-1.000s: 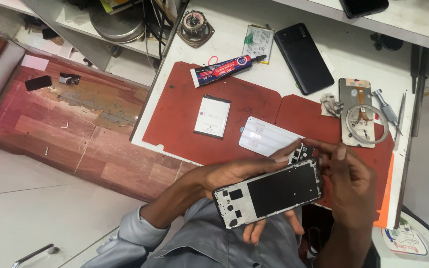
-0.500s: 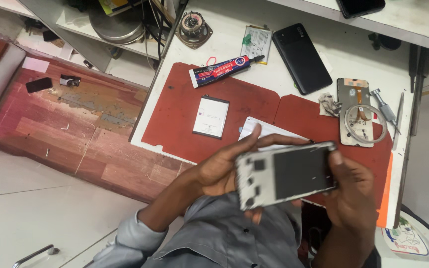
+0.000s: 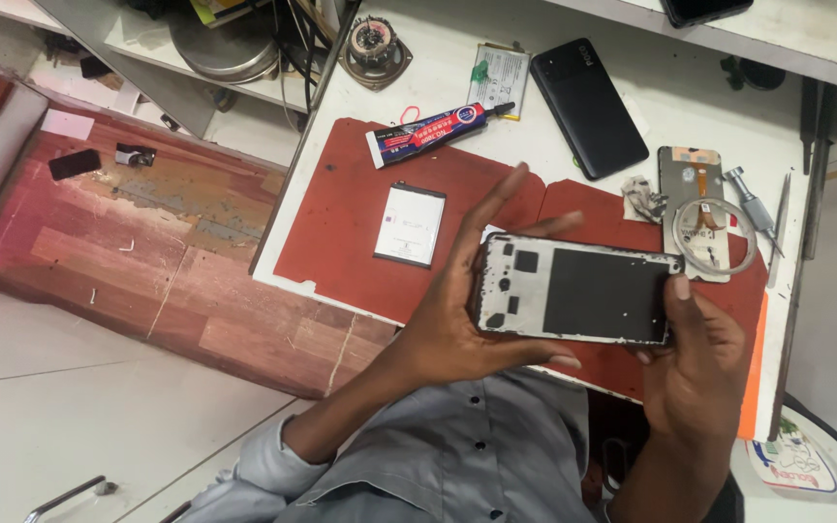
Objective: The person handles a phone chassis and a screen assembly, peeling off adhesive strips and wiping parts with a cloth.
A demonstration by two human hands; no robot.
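We had turned the phone frame (image 3: 578, 289) flatter and raised it since a moment earlier, its inner face now toward us. Our left hand (image 3: 457, 310) gripped its left end, fingers spread behind; our right hand (image 3: 695, 363) pinched the right end above the red mat (image 3: 341, 223).

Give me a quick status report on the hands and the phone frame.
Left hand and right hand grip the phone frame by its ends, above the red mat. Battery and glue tube lie apart, nothing blocking.
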